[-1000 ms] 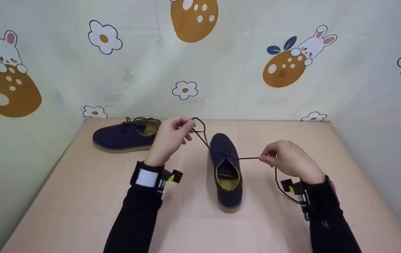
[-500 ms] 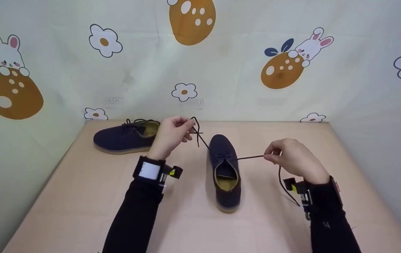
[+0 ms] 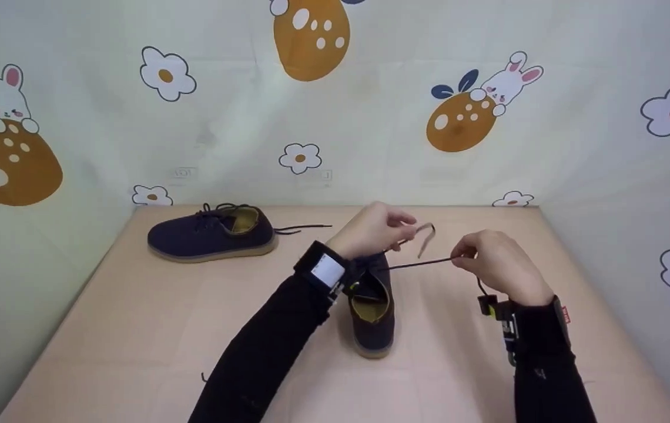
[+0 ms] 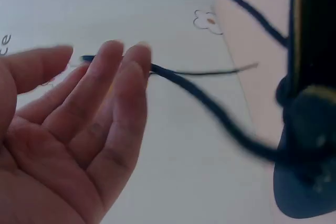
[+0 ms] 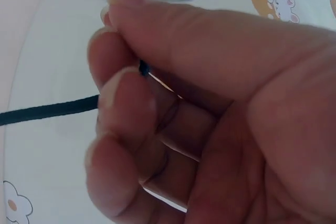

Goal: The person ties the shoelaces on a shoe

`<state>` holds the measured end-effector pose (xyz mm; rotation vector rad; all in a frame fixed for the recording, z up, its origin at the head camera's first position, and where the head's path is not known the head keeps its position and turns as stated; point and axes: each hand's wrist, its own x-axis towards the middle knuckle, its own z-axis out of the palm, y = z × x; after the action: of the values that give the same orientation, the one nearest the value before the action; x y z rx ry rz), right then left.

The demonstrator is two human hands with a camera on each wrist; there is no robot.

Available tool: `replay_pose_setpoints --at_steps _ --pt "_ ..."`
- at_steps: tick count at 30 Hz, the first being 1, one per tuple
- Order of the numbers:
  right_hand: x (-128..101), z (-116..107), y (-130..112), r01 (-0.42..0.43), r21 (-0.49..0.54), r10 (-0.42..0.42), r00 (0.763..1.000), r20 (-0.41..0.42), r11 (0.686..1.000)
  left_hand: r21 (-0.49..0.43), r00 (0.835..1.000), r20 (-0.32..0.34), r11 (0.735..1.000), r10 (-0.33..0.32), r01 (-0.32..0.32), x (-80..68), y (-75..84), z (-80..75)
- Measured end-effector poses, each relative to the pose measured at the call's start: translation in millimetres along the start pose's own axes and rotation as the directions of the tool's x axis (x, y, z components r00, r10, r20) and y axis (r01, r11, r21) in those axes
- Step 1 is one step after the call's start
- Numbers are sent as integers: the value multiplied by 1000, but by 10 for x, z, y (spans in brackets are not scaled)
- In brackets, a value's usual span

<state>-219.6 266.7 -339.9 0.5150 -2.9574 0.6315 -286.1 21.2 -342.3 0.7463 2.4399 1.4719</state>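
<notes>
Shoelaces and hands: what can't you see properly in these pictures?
- Head view: the near shoe's toe and eyelets, covered by the left hand and its wrist.
- Head view: the lace end by that hand, motion-blurred.
- Left wrist view: the lace is blurred; its grip is unclear.
- Right wrist view: the right hand hides the shoe.

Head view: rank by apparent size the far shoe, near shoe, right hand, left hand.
1. far shoe
2. near shoe, partly hidden by the left arm, so unsure against the first
3. right hand and left hand, alike
</notes>
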Motion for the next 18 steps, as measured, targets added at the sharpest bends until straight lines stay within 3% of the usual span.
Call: replay_pose_setpoints --at_steps 3,8,13,18 --pt "-1 3 30 6 -4 -6 1000 9 1000 77 1000 -3 997 6 -6 -62 -125 32" --pt "34 45 10 2 -5 -2 1000 -18 1000 105 997 -74 994 -11 18 -297 -441 -130" --pt "103 112 9 11 15 -8 989 -150 1000 126 993 -121 992 -9 24 -460 -678 -171" --pt "155 183 7 19 15 -15 970 -241 1000 169 992 -129 985 -10 32 -532 -728 -191"
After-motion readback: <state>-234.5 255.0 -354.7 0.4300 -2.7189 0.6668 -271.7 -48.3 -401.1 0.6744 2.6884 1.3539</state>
